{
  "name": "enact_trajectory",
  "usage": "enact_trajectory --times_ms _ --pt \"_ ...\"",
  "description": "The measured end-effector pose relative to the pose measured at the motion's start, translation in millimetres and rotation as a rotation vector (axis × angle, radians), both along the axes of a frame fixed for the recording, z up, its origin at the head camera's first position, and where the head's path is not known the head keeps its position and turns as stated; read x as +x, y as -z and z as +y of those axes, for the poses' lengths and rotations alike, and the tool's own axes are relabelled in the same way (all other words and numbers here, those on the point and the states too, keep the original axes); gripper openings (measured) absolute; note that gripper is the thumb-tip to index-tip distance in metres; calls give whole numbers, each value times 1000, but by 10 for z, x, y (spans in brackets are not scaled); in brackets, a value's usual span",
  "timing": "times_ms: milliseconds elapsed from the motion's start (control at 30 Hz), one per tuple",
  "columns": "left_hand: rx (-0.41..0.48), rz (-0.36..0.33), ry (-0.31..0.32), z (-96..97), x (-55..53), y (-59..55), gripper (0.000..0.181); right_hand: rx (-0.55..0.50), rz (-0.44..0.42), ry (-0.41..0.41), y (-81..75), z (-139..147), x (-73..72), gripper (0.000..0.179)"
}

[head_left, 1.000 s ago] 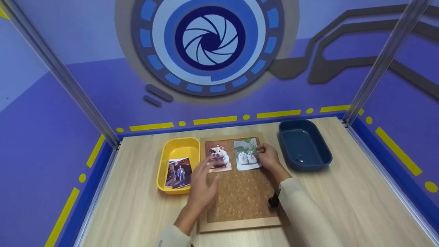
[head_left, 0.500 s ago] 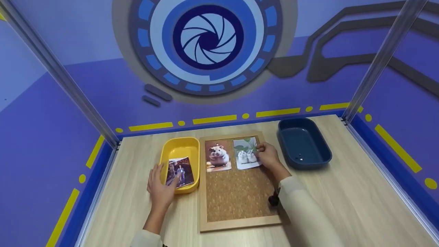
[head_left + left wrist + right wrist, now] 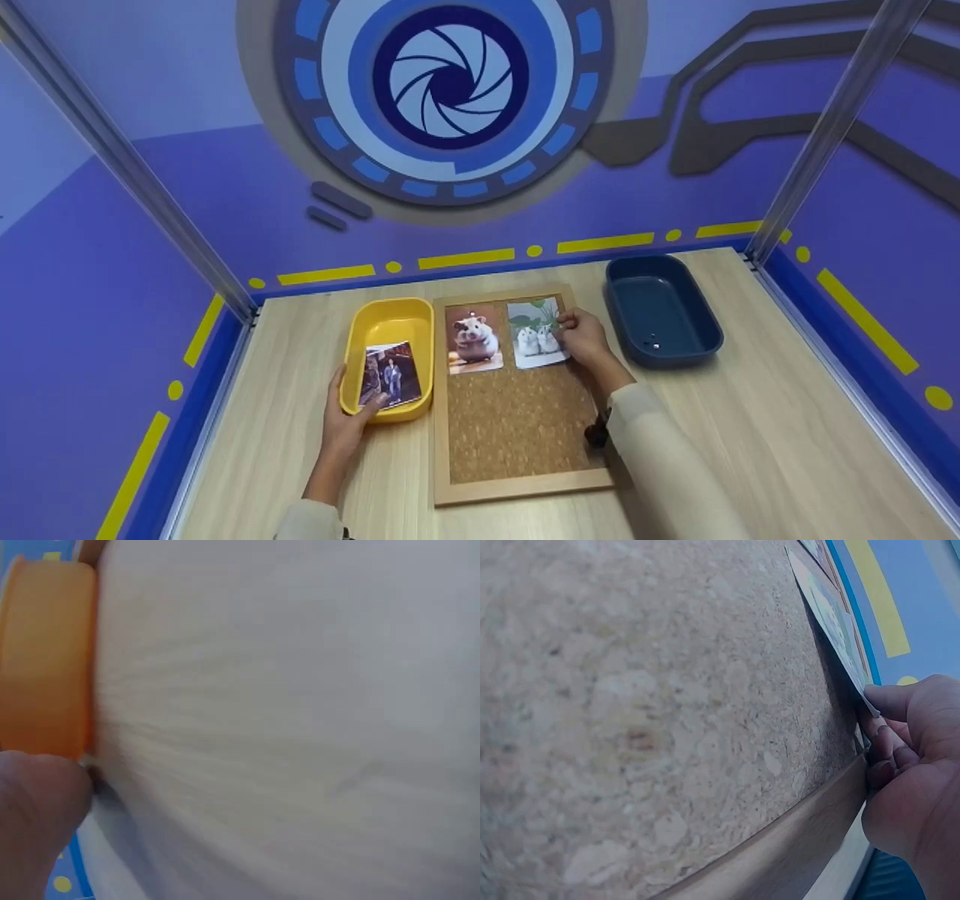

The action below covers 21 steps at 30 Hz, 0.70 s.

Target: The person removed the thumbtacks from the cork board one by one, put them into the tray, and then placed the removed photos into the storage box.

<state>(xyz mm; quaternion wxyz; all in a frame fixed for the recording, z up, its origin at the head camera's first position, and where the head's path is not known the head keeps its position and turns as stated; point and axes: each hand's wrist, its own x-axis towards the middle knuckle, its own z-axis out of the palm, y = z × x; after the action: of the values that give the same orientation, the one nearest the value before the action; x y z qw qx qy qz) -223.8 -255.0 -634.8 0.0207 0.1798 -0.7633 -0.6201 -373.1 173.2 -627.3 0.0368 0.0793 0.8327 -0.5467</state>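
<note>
From here the work looks about partway to me. Taking the board [image 3: 517, 435] as the clock, the hamster photo [image 3: 475, 341] lies on it towards eleven, fairly straight, with a pale dot at its top that may be a pin. The pair photo [image 3: 532, 349], two white animals, is on it towards one. The right hand [image 3: 589, 341] has its fingers drawn narrow, pinching that photo's edge, which is lifted clear of the surface, so I'd judge this one unsettled. The lower half of the board is bare.

Out at ten, the yellow tray [image 3: 397, 330] carries loose photos [image 3: 391, 371], not yet up. The left hand [image 3: 345, 420] holds this tray's corner at seven, thumb over the rim, fingers along the outer wall. Out at two stands the blue tray [image 3: 660, 307] with shiny bits [image 3: 655, 345] in it, perhaps pins.

My count: one worktop [image 3: 750, 450], one board, two trays, two photos on the board. The loose ones overlap, so I can't tell how many; the bits are too tiny to count surely.
</note>
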Motion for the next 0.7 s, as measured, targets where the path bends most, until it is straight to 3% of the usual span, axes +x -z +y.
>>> enact_trajectory --times_ms 133,433,700 --pt "35 27 37 -46 21 59 107 -3 15 8 2 -2 -7 21" --pt "95 79 51 -13 27 84 113 -2 22 28 35 -5 5 19" --pt "62 100 62 -34 13 106 116 -5 21 27 23 -7 -6 19"
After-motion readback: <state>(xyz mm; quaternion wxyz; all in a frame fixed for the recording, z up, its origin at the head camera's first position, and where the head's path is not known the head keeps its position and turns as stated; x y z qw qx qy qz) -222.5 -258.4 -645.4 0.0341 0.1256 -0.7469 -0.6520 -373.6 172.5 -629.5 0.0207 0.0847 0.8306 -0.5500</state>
